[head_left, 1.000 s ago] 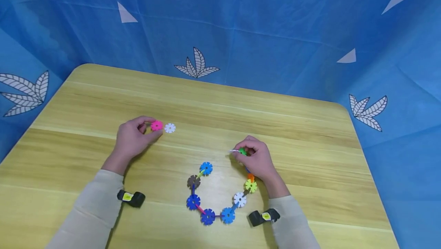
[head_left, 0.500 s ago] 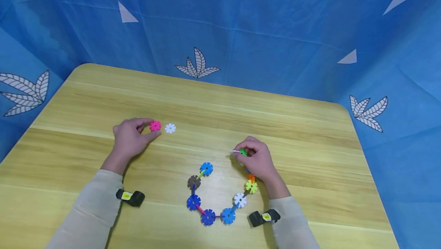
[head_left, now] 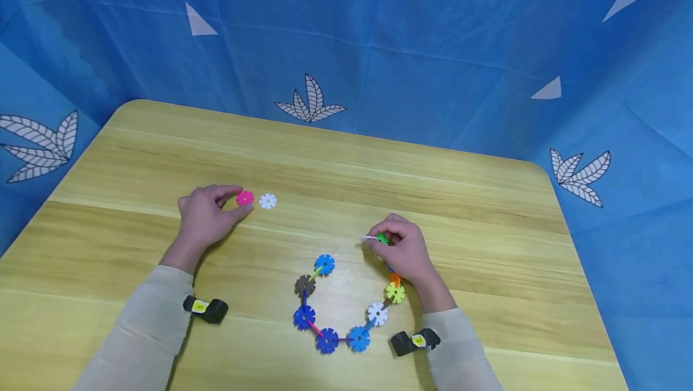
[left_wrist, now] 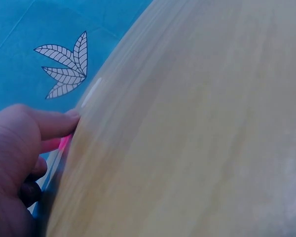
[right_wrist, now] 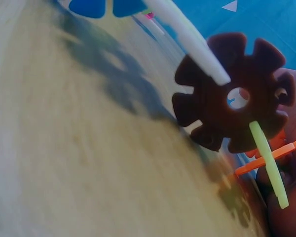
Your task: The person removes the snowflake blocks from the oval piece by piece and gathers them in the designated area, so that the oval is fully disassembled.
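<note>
Slightly leftward: my left hand [head_left: 204,216], fingers pinched on the pink notched disc [head_left: 245,198], has drawn it a touch farther from the white notched disc [head_left: 267,201] on the tabletop [head_left: 487,216] over the past second; my right hand [head_left: 403,251] and the curved disc chain [head_left: 327,341] show no clear shift, so I judge the chain no further along. Right fingers are clamped on the chain's far end, whether on the green disc [head_left: 382,238] or the edge-on white piece [head_left: 369,237] beside it I cannot tell. Hidden: links behind my right hand, and, in the left wrist view, all but a sliver of pink.
</note>
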{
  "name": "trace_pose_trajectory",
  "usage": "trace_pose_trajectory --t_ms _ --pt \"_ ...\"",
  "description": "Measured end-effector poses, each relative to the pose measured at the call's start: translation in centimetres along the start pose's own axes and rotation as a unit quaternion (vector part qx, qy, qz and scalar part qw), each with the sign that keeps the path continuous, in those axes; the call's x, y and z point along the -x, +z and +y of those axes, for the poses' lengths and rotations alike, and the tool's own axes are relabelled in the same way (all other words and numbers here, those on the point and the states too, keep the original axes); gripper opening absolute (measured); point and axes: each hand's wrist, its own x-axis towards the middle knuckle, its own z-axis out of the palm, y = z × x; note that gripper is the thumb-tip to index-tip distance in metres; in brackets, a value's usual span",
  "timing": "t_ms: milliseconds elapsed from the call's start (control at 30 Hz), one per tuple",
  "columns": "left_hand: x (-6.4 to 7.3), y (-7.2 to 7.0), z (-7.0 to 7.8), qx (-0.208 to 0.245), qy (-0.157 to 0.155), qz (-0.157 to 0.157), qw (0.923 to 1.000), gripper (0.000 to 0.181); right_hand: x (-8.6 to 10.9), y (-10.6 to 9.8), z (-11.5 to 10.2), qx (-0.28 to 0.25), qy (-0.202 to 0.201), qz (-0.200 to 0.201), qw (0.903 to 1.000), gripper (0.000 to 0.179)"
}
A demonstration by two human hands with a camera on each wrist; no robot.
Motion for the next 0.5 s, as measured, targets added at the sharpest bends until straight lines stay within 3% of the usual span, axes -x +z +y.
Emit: trace_pose_trajectory --t_ms 333,500 --pt "0.05 0.17 -0.07 0.004 0.007 0.009 0.9999 0.039 -0.01 0.02 -0.25 0.016 0.002 -0.003 0.9999 0.011" --pt "0.09 0.21 -0.20 0.007 0.007 0.010 0.9999 0.039 -0.02 0.15 -0.19 0.048 0.025 -0.011 0.9985 0.007"
